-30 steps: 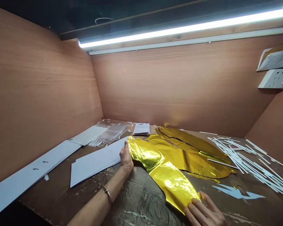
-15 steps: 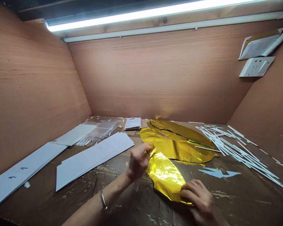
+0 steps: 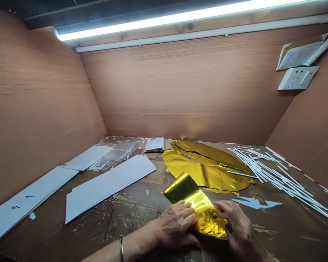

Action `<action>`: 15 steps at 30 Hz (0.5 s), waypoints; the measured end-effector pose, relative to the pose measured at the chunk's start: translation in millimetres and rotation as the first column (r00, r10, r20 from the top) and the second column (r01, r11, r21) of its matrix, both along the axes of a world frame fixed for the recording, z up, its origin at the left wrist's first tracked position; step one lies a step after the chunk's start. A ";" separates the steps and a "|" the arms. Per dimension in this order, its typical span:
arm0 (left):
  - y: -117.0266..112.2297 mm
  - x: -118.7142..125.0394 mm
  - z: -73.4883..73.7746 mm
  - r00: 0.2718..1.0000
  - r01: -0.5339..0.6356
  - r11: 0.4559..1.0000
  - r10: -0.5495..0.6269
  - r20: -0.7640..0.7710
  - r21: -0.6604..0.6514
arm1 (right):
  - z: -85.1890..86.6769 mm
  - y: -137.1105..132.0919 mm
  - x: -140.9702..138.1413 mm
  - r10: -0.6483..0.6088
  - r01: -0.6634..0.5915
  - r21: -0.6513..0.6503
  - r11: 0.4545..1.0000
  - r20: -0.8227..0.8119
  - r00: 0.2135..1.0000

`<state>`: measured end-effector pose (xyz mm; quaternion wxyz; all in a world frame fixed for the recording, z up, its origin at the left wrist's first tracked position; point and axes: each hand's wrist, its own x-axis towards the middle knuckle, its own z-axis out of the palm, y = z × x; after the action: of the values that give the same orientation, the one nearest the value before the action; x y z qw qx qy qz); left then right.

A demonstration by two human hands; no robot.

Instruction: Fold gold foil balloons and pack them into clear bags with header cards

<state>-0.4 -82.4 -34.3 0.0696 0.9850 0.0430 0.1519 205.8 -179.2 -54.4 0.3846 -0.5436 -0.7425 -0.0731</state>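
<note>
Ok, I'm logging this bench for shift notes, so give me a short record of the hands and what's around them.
Left hand: on the folded gold foil balloon
Left wrist: metal bangle
Right hand: on the right end of the same foil
Behind the hands: flat gold foil balloon
Right of that: loose white sticks
Left of the hands: stacked white card sheets

- left hand: lower centre of frame, palm down, fingers flat and close together, pointing right
- left forearm: bare, rising from bottom edge toward the hand
- right hand: lower right of frame, fingers curved downward, pointing left
- hands near each other, not touching
</note>
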 end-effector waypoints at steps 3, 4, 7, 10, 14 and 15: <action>-2.0 0.4 1.1 0.999 -0.037 0.999 0.037 -0.016 -0.005 | 8.5 17.4 17.7 0.095 -0.091 -0.032 0.995 0.155 0.983; -2.4 0.3 0.8 0.999 -0.046 0.999 0.046 -0.020 -0.008 | 11.5 23.2 21.9 0.170 -0.159 -0.076 0.984 0.172 0.970; -3.2 -1.5 -2.0 0.997 -0.073 0.996 0.072 -0.025 -0.053 | 16.4 39.1 24.5 0.372 -0.371 -0.214 0.904 -0.036 0.928; -2.8 -5.3 -5.9 0.985 -0.172 0.966 0.171 -0.022 -0.193 | 16.7 55.1 14.0 0.286 -0.405 -0.366 0.838 -0.338 0.897; 0.1 -8.5 -7.9 0.913 -0.319 0.762 0.406 0.032 -0.564 | 18.0 80.3 -4.2 0.001 -0.133 -0.629 0.766 -0.206 0.978; 0.5 -8.4 -7.6 0.900 -0.283 0.675 0.432 0.054 -0.681 | 19.0 86.3 -8.0 -0.033 -0.067 -0.650 0.757 -0.141 0.989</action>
<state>-8.8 -81.9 -41.9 0.3842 0.8464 0.2790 0.2411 197.8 -92.9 -35.5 0.2240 -0.6406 -0.6965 0.2332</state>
